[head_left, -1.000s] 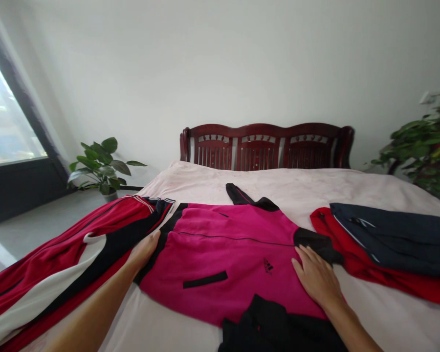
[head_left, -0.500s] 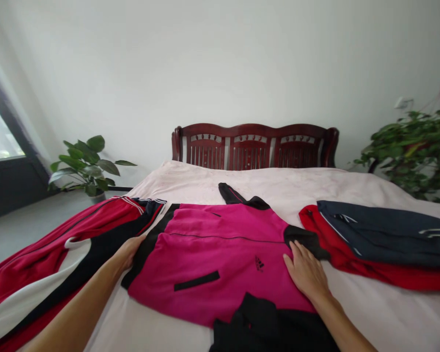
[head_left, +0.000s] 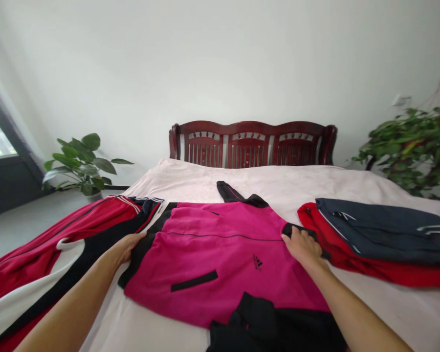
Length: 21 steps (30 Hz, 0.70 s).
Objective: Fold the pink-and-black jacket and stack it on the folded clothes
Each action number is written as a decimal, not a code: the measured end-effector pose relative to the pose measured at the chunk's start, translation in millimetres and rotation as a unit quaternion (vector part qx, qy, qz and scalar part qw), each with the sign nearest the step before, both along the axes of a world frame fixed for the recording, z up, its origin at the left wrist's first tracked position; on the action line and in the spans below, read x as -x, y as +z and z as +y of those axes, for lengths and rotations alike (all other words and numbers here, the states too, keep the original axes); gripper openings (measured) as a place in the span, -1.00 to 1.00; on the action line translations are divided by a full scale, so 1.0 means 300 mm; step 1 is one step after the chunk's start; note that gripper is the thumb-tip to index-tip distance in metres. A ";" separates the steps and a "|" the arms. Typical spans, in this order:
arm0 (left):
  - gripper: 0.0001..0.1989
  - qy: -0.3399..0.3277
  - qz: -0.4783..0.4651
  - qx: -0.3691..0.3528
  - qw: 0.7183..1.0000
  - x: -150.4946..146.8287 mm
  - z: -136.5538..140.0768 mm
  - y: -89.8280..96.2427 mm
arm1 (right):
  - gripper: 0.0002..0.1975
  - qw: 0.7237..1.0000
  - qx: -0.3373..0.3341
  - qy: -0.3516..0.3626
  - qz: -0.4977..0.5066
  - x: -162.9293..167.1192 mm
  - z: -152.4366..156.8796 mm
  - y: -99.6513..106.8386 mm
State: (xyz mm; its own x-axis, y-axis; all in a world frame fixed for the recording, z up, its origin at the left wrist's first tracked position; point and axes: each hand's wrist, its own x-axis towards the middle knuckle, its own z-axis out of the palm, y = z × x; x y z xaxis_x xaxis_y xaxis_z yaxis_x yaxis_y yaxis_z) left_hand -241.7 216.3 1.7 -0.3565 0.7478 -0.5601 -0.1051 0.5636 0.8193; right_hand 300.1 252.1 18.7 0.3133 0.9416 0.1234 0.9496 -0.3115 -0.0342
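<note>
A magenta jacket (head_left: 205, 254) with black hem, collar and sleeves lies spread sideways, hem to the left and collar to the right. Its near black sleeve (head_left: 264, 320) is bunched toward me, and the far one points up the bed. My left hand (head_left: 126, 247) is closed on the black hem, its fingertips partly hidden. At the other end, my right hand (head_left: 302, 244) has its fingers curled round the black collar.
Red, white and black sportswear (head_left: 69, 244) lies at the left. On the right, folded navy clothing (head_left: 385, 230) rests on a red garment (head_left: 399, 276). Beyond the pink sheet (head_left: 190, 181) stands a dark wooden headboard (head_left: 249, 146). Plants (head_left: 82, 164) flank the bed.
My right hand has gone from lying flat on the jacket's neck area to curling round the collar, slightly farther from me. My left hand stays at the hem.
</note>
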 end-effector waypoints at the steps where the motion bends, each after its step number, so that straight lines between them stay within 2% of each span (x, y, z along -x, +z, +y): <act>1: -0.79 -0.011 0.013 -0.009 1.000 -0.007 -0.002 -0.001 | -0.50 1.000 0.007 0.008 -0.011 -0.005 0.010 -0.003; 4: -0.75 -0.039 0.070 -0.053 0.995 -0.032 -0.010 -0.008 | -0.58 0.998 0.019 0.054 -0.039 -0.032 0.024 -0.024; 7: -0.71 -0.046 0.174 -0.087 0.980 -0.038 -0.016 -0.023 | -0.62 0.994 0.020 0.090 -0.062 -0.072 0.021 -0.043; 11: -0.64 -0.049 0.351 -0.064 0.933 -0.007 -0.021 -0.046 | -0.58 0.991 0.021 0.099 -0.083 -0.115 0.010 -0.054; 14: -0.57 -0.059 0.437 -0.025 0.897 0.007 -0.030 -0.041 | -0.57 0.990 0.017 0.102 -0.094 -0.126 0.007 -0.052; 16: -0.53 -0.074 0.514 -0.001 0.854 -0.015 -0.039 -0.016 | -0.60 0.989 0.007 0.109 -0.105 -0.111 0.005 -0.040; 18: -0.50 -0.105 0.621 -0.007 0.776 -0.076 -0.044 0.022 | -0.61 0.983 -0.031 0.139 -0.117 -0.058 -0.002 -0.020; 19: -0.50 -0.131 0.671 -0.028 0.729 -0.122 -0.043 0.041 | -0.60 0.977 -0.058 0.168 -0.117 -0.014 -0.008 -0.009; 20: -0.51 -0.159 0.698 -0.059 0.696 -0.176 -0.038 0.058 | -0.59 0.969 -0.089 0.202 -0.109 0.044 -0.018 0.001; 21: -0.52 -0.199 0.703 -0.099 0.676 -0.238 -0.030 0.071 | -0.59 0.962 -0.108 0.236 -0.086 0.113 -0.030 0.008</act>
State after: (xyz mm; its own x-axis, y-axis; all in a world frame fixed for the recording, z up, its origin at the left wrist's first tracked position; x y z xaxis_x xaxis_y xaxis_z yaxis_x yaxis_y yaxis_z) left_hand -170.4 207.3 22.9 -0.1812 0.9517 0.2479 0.9830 0.1831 0.0155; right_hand 266.2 243.0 20.9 -0.1850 0.9208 0.3435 0.9810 0.1520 0.1207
